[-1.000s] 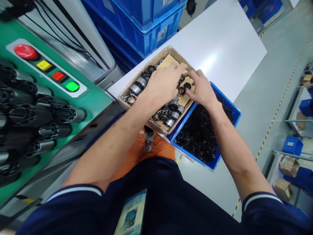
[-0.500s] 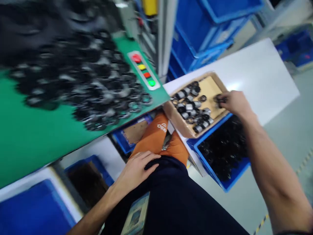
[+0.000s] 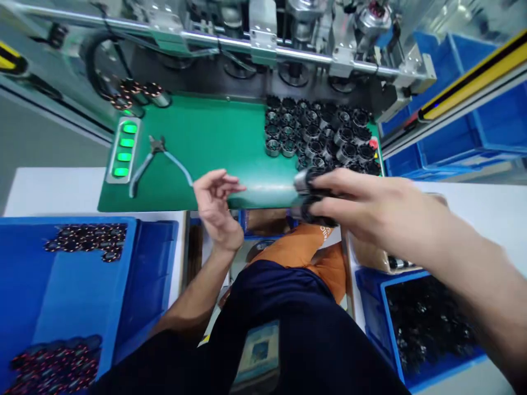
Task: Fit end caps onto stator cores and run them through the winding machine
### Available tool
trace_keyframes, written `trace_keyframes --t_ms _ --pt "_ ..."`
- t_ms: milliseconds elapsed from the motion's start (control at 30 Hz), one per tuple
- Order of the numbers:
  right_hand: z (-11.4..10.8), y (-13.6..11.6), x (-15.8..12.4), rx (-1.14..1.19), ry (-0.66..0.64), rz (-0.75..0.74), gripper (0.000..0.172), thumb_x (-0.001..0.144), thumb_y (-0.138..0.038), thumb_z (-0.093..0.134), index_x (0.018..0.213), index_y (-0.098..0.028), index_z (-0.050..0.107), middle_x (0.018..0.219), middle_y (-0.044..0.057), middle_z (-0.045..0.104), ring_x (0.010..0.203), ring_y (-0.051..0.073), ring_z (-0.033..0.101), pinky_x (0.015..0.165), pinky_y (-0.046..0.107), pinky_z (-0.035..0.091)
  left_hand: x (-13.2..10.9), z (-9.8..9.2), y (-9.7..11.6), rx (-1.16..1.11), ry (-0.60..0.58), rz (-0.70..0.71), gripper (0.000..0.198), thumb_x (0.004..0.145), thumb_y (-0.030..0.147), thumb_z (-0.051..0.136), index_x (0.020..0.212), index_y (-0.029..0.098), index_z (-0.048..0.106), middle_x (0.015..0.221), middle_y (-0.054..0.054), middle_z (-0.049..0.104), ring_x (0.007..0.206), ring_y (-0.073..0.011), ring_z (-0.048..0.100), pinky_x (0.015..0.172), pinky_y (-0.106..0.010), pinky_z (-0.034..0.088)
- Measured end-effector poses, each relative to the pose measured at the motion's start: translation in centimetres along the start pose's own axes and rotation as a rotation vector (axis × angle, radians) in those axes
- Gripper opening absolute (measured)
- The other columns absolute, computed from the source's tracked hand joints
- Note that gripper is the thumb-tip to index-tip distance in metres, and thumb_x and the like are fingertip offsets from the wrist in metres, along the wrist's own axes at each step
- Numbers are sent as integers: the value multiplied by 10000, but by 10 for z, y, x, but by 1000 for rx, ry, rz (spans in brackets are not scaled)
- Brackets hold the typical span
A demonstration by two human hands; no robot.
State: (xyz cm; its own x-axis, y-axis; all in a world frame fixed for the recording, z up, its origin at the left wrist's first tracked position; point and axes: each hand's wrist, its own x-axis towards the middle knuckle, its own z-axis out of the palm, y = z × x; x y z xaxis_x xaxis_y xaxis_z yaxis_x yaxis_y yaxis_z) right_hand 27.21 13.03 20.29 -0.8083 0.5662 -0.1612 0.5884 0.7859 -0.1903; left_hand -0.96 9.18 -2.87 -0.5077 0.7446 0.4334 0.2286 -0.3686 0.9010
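Note:
My right hand (image 3: 370, 211) is closed on a pair of black-and-silver stator cores (image 3: 307, 181), blurred by motion, above the front edge of the green work surface (image 3: 206, 131). Behind it several like cores (image 3: 313, 131) stand grouped at the right of that surface, the left ones in rows. My left hand (image 3: 218, 206) hovers at the front edge with fingers loosely curled and apart, holding nothing. Just left of it lie cutting pliers (image 3: 158, 148) with blue handles spread. Copper-wound stators (image 3: 156, 94) stand at the far left corner.
A machine with a metal bar (image 3: 239, 41) spans the back. Lit green buttons (image 3: 123, 156) sit at the left. A blue bin (image 3: 132, 274) with wound parts is at lower left. At right are a cardboard box (image 3: 370, 249) and a blue crate (image 3: 382, 307) of black parts.
The view has swung left to the machine. My right hand has moved from the cardboard box to the green surface with the cores. My left hand has risen from my lap.

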Motion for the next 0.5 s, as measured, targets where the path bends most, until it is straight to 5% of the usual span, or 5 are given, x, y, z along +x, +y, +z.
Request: trace_keyframes --t_ms 167,267,333,400,500 --pt "34 5 139 -254 -313 -139 369 1147 -36 638 1328 -225 898 1463 120 832 998 249 856 753 385 515 39 -4 -20 116 -286 -12 1323 884 1276 411 1673 238 639 1572 -221 721 1387 -397 763 1187 -562 645" --pt "42 17 161 -280 -366 -126 329 1167 -75 688 1353 -219 917 1425 120 832 891 220 814 730 389 457 45 0 -13 312 -429 -26 1313 853 1139 789 1765 219 579 1468 -186 767 1294 -373 754 1155 -545 616" --pt "43 24 165 -276 -371 -122 301 1163 -84 713 1327 -213 930 1380 116 837 821 194 770 724 386 437 46 5 -4 422 -498 -68 1295 811 815 1090 1822 265 498 1337 -102 815 1183 -334 774 1093 -511 599" --pt "43 30 167 -267 -366 -117 292 1152 -75 725 1296 -212 939 1341 111 840 776 173 731 718 382 419 47 12 4 486 -556 -107 1300 778 547 1188 1828 295 465 1294 -54 847 1153 -324 796 1084 -507 576" --pt "45 37 169 -250 -330 -91 286 1139 -76 737 1270 -226 943 1328 102 845 764 165 710 708 386 383 48 22 10 543 -588 -122 1136 787 491 1194 1715 285 572 1328 -67 874 1230 -368 812 1111 -542 555"
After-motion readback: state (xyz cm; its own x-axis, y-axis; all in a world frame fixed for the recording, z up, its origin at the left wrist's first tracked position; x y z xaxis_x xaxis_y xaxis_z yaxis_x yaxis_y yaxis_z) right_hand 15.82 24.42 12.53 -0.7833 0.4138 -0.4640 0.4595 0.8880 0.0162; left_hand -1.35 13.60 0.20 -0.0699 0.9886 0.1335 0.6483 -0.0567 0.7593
